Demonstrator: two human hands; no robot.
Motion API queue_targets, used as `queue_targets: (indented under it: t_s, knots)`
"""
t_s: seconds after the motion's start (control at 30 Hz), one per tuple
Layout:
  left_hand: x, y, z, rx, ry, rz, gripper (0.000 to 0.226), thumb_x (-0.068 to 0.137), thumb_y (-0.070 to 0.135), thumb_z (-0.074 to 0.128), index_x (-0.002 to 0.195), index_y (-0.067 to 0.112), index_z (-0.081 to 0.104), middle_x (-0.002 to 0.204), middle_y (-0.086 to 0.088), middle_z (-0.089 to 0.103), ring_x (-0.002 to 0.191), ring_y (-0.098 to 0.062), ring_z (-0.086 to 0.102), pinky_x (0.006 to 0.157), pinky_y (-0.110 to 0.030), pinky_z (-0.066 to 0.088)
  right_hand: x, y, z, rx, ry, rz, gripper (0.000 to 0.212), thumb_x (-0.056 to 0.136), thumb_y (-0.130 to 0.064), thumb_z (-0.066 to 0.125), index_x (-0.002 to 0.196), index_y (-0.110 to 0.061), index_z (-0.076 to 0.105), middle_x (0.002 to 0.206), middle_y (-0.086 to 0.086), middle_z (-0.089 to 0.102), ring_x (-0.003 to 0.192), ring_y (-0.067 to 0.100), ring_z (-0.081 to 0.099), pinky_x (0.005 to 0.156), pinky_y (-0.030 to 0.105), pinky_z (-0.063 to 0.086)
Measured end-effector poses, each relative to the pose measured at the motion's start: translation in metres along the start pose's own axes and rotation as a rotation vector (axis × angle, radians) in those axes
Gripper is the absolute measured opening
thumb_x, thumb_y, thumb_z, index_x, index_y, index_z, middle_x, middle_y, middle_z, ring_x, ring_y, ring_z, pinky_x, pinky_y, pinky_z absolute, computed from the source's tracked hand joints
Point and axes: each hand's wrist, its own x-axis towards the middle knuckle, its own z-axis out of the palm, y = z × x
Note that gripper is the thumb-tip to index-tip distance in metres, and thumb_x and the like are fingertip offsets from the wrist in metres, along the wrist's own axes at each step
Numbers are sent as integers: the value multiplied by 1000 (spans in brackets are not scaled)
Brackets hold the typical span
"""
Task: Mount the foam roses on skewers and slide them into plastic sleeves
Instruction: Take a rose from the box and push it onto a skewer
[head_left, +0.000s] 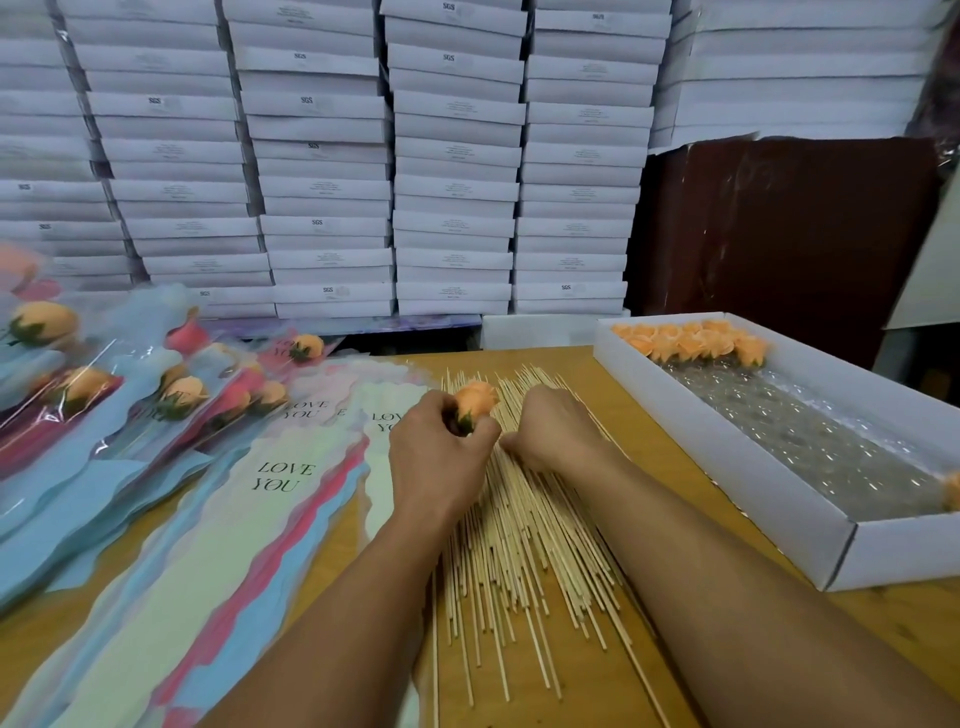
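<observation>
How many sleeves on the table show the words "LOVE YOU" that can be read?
3 at least: one sleeve left of the left hand, one farther back, one partly behind that hand. Others may be hidden in the pile.

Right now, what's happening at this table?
A person is assembling foam roses. The left hand grips an orange rose by its green base, while the right hand reaches into the skewers spread on the table. Empty sleeves lie to the left, finished ones beyond. More roses wait in the white box.
</observation>
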Motion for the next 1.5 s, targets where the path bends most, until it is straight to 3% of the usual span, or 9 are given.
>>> queue_targets:
  t_s: [0.23,0.37,0.5,0.63,0.73,0.9,1.1,1.27,1.5]
  knots:
    - [1,0,-1,-35,-6,-53,14,81,28,71,80,20,61,67,7,57,61,-9,53,55,-27,36,4,9,0,106,-3,120,21,83,-19,71,73,-13,54,73,3,59,59,18,55,45,26,34]
    - [3,1,-2,-46,-8,-81,15,81,28,70,76,21,58,65,7,56,60,-8,51,54,-26,34,6,19,-4,321,-50,179,13,82,-18,70,80,-5,68,72,9,71,59,24,68,51,33,55]
    - [4,2,-2,-63,-16,-105,16,82,30,70,75,21,59,66,7,56,59,-7,51,52,-24,33,1,25,-11,703,-166,200,13,84,-10,64,73,-2,64,58,12,64,38,17,49,41,25,41]
    - [5,1,-1,-169,-38,-149,22,83,30,71,72,16,59,64,4,54,58,-13,48,54,-28,36,-12,27,-27,1002,-324,163,12,90,3,51,96,-3,60,58,9,62,39,10,41,32,19,30]
    - [7,3,-2,-303,-69,-220,23,82,29,72,78,7,66,70,-13,62,62,-16,54,63,-38,46,-20,24,-35,1035,-376,109,26,93,-1,42,111,-9,59,54,6,59,38,9,39,31,18,25]
    - [11,8,-9,-815,-137,-458,14,89,18,66,85,4,68,70,-8,63,55,-12,51,51,-24,43,-33,10,-41,975,-374,-21,17,105,-25,46,112,-17,59,52,2,56,37,9,38,31,18,22]
    - [19,10,-18,-1312,-246,-721,18,91,19,64,97,3,60,71,-10,61,59,-13,53,48,-18,48,-46,-3,-46,1122,-466,-128,14,96,-4,48,93,-3,62,66,9,59,40,9,41,30,18,28]
    - [23,9,-22,-1463,-264,-769,15,88,18,68,89,3,64,71,-11,61,57,-14,55,51,-19,49,-56,-10,-49,1087,-508,-248,35,81,-4,43,109,-12,63,54,9,56,33,11,38,30,16,24]
    - [25,10,-24,-1462,-254,-806,21,88,27,68,85,7,63,63,-4,55,48,-11,46,50,-19,44,-69,-21,-44,905,-436,-379,22,105,-21,47,101,-9,65,53,7,60,32,12,40,31,17,27]
